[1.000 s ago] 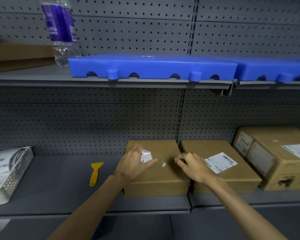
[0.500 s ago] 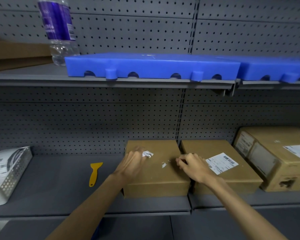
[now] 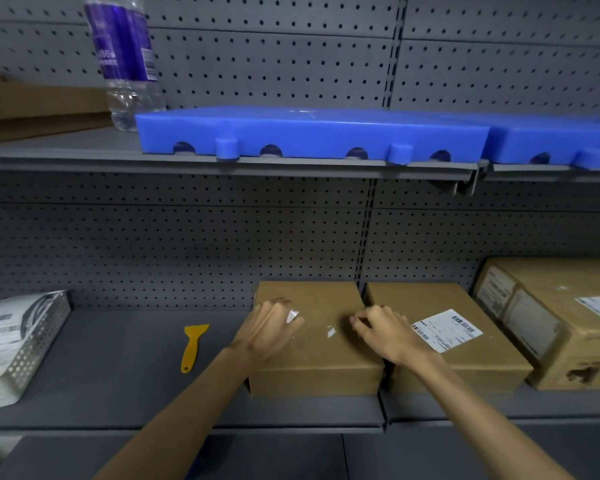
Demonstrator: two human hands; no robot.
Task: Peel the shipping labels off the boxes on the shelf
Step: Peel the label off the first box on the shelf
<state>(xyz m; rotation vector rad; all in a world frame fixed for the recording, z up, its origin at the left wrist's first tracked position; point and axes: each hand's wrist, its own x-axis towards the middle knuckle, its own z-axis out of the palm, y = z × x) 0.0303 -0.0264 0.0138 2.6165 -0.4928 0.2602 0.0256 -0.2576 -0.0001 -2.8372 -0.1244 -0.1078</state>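
Two hands rest on a brown box (image 3: 312, 344) on the grey shelf (image 3: 118, 386). The left hand (image 3: 269, 329) is curled around a small scrunched bit of white label (image 3: 292, 316). The right hand (image 3: 383, 332) has its fingers bent, with the tips pressing on the box top; I cannot tell if it grips anything. A tiny white scrap (image 3: 331, 331) sticks to the box between the hands. The next box (image 3: 465, 358), just beside it, has a whole white label (image 3: 445, 329) on top. A yellow scraper (image 3: 192, 345) lies on the shelf to the left.
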